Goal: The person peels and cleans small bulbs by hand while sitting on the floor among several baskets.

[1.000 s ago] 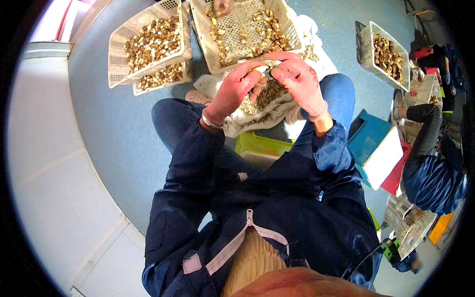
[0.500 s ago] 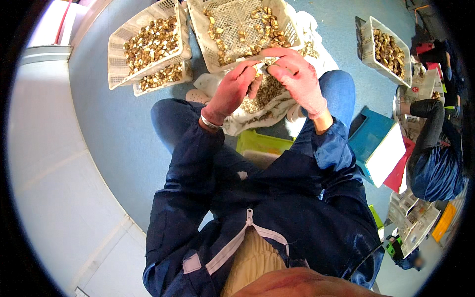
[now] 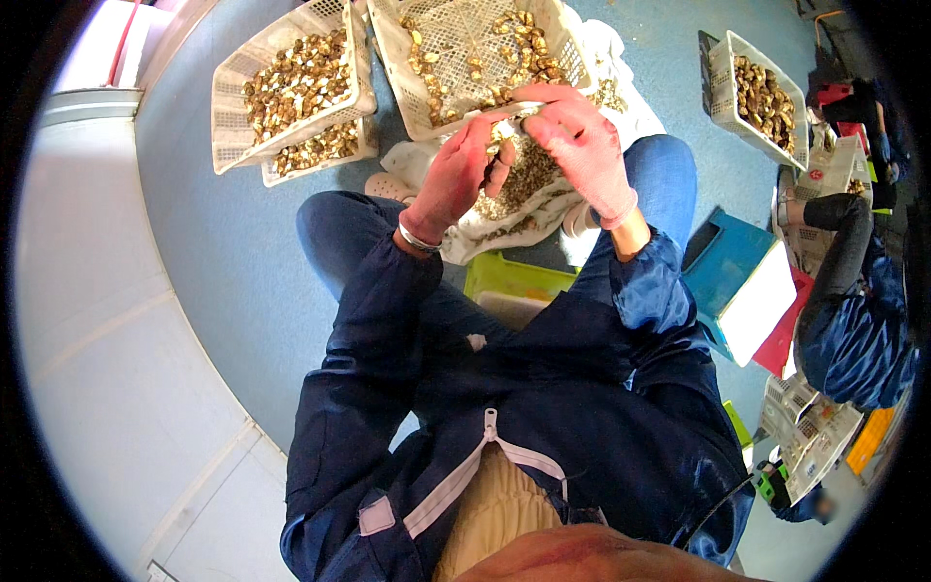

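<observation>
My left hand (image 3: 452, 179), in a pink glove, is closed round a small brown-and-cream piece that looks like a mushroom (image 3: 499, 139). Close to its right, my pink-gloved right hand (image 3: 584, 147) has its fingers bent together in a pinch; whatever lies between them is too small to make out. Both hands are raised over a white cloth (image 3: 465, 242) heaped with small beige bits (image 3: 529, 175). Just beyond them stands a white plastic crate (image 3: 407, 102) with similar brown-and-cream pieces scattered along its mesh bottom.
Stacked crates (image 3: 233, 145) of such pieces stand at the far left, another crate (image 3: 718, 87) at the far right. Between my knees is a lime-green bin (image 3: 485, 276). A blue stool-like box (image 3: 722, 272) stands by my right leg. Another person (image 3: 858, 330) sits at right.
My hands have drawn slightly apart, and the piece in the left hand shows more. The right fingertips have shifted a little. The person at right has moved slightly.
</observation>
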Demonstrator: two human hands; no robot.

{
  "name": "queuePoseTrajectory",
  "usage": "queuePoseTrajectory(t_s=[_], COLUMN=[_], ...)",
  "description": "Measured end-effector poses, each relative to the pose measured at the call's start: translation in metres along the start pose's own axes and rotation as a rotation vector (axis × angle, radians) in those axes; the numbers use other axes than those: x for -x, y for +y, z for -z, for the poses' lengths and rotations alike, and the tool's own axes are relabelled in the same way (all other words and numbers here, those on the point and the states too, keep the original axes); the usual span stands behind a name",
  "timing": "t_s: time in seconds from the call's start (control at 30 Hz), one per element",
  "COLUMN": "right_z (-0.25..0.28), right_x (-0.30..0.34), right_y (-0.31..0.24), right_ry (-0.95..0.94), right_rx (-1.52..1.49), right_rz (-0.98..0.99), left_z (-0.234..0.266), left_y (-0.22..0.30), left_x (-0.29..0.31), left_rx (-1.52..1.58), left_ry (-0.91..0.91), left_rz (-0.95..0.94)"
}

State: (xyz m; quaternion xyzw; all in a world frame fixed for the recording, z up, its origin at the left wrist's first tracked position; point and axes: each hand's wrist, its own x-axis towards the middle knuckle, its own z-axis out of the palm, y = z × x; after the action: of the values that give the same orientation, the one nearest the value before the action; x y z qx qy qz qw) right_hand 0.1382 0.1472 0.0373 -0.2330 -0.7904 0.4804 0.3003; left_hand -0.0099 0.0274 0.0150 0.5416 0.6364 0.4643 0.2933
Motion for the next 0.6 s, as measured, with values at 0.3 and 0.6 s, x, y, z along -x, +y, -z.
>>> queuePoseTrajectory(t_s=[0.3,0.6], right_z=[-0.003,-0.001], right_x=[0.0,-0.001], right_y=[0.005,0.009], right_ry=[-0.074,0.052], right_rx=[-0.006,-0.027], right_rz=[-0.006,-0.142], left_z=[0.001,-0.003], left_y=[0.006,-0.008], left_x=[-0.002,-0.002], left_rx=[0.502,0.564], left_ry=[-0.019,0.013], left_rz=[0.315,0.313])
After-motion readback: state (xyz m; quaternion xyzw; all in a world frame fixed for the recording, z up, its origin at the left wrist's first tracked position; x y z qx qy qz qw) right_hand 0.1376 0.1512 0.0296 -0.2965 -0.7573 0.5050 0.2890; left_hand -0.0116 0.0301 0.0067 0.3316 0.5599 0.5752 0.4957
